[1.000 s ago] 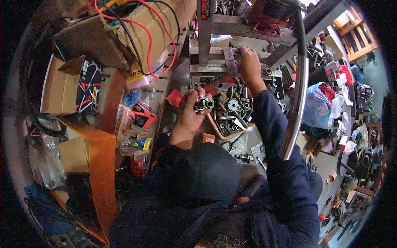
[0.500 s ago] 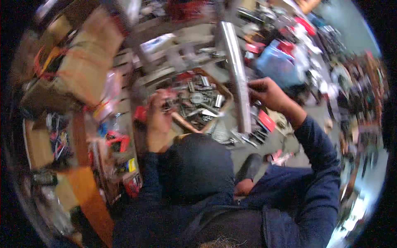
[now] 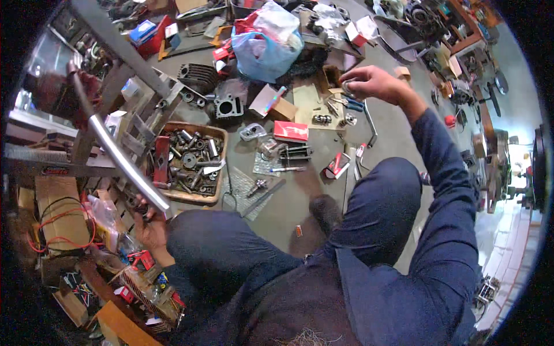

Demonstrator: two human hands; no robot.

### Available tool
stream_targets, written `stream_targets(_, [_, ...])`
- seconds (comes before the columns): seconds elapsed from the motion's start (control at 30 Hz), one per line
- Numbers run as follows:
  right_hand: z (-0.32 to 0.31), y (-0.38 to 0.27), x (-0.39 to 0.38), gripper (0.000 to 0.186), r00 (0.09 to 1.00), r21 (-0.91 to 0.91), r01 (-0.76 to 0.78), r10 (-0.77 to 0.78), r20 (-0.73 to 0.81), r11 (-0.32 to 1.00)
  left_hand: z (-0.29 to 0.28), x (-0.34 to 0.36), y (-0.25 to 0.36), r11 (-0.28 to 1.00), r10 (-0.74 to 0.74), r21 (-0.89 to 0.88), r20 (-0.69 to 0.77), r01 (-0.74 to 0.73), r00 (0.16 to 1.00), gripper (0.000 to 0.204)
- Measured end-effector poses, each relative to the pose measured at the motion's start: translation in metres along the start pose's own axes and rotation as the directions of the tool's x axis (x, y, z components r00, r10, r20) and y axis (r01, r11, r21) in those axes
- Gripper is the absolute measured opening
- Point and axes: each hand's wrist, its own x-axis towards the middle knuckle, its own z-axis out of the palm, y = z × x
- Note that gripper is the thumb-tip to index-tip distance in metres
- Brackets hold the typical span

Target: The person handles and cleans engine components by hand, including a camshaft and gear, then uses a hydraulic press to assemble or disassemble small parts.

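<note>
My right hand (image 3: 378,85) is raised over the floor at the right, thumb and fingertips pinched on a small metal ring (image 3: 347,86). Low at the left, beside my knee, my left hand (image 3: 153,232) has its fingers curled round a dark metal part (image 3: 136,203) whose exact kind I cannot make out. Just above that hand is the lower end of a long shiny metal tube (image 3: 118,153); whether they touch is unclear. A shallow wooden tray (image 3: 221,181) of loose metal parts lies between my knees and the wooden frame.
An engine cylinder (image 3: 229,102), a red box (image 3: 291,131) and several small parts lie on the floor ahead. Farther back sits a stuffed plastic bag (image 3: 266,52). Shelving with machine parts (image 3: 441,63) lines the right; cardboard boxes (image 3: 59,207) crowd the left.
The view has swung to the right and steadied, so the tray and tube now appear farther left. My right hand now shows away from the tube, over the floor parts.
</note>
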Motion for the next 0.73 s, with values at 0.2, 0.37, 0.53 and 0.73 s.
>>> stream_targets(0.2, [0.058,0.133,0.069,0.048,0.999,0.071,0.033,-0.03,-0.041,0.997,0.034,-0.048,0.014,0.996,0.089,-0.009,0.006,-0.089,0.996,0.032])
stream_targets(0.37, [0.11,0.165,0.138,0.037,0.925,-0.339,0.285,-0.35,-0.146,0.896,0.083,-0.101,0.015,0.979,0.202,0.052,-0.071,-0.198,0.977,0.037])
stream_targets(0.53, [0.135,0.173,0.176,0.036,0.696,-0.743,0.445,-0.715,-0.066,0.5,0.151,-0.158,0.007,0.966,0.212,0.148,0.001,-0.21,0.977,0.042])
stream_targets(0.73, [0.167,0.18,0.201,0.043,0.811,-0.422,0.361,-0.503,-0.297,0.832,0.226,-0.208,0.014,0.799,0.316,0.533,0.023,-0.279,0.949,0.046])
